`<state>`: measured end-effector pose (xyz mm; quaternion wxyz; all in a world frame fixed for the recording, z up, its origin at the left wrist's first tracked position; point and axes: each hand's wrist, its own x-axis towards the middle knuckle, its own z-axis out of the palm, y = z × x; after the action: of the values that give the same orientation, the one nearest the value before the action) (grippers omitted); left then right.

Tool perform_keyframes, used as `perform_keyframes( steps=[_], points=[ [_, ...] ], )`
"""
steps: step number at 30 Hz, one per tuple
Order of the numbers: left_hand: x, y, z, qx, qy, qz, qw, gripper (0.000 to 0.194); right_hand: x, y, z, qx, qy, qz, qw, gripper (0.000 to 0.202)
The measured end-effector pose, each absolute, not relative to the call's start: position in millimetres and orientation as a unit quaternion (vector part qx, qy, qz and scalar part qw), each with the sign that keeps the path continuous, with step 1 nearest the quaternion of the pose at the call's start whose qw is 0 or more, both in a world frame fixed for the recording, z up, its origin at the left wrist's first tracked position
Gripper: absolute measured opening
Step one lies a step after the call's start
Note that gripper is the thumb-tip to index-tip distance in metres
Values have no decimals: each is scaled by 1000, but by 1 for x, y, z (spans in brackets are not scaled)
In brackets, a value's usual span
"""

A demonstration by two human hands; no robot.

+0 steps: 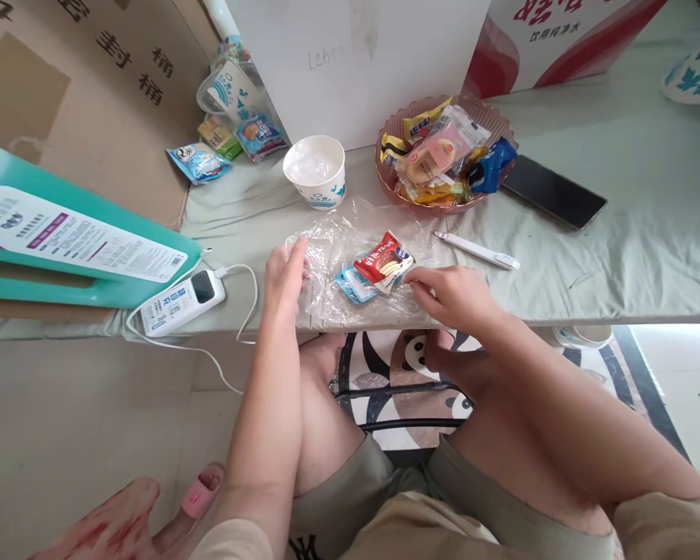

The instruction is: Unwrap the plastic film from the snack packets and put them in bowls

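The left hand (285, 276) curled, partly closed, at the clear plastic (325, 299) on the desk (607, 272); the right hand (455, 295), nearly pinched, was beside the red packet (383, 262) lying amid that plastic. I couldn't tell whether either gripped anything.

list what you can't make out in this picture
All in the head view:
Part of the blue packet: hidden under the red packet.
Whether the left hand grips the clear plastic: its own fingers hide the contact.
Whatever lies deep in the bowl: covered by the upper snacks.
Top of the white box: cut off by the upper edge.
The handwriting: too faint to read fully.
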<state>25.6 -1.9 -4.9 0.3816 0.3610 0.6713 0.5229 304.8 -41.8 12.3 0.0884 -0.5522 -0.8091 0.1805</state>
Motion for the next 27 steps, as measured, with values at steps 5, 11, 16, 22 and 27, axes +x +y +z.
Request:
perform_keyframes(
  steps=[5, 11, 16, 22, 27],
  points=[
    [32, -29, 8, 432, 722, 316, 439, 26, 302, -37, 6, -534, -810, 119, 210, 38],
    [44, -40, 17, 424, 653, 370, 506, 9, 286, -37, -3, -487, -837, 163, 189, 68],
    [56, -41, 28, 286, 548, 428, 659, 19, 277, -38, -7, -488, -826, 198, 199, 81],
    [71, -35, 28, 226, 439, 470, 732, 9, 282, -32, -3, -501, -761, 293, 290, 66],
    [74, -27, 23, 189, 432, 480, 740, 11, 287, -24, 1, -549, -707, 332, 296, 56]
  ],
)
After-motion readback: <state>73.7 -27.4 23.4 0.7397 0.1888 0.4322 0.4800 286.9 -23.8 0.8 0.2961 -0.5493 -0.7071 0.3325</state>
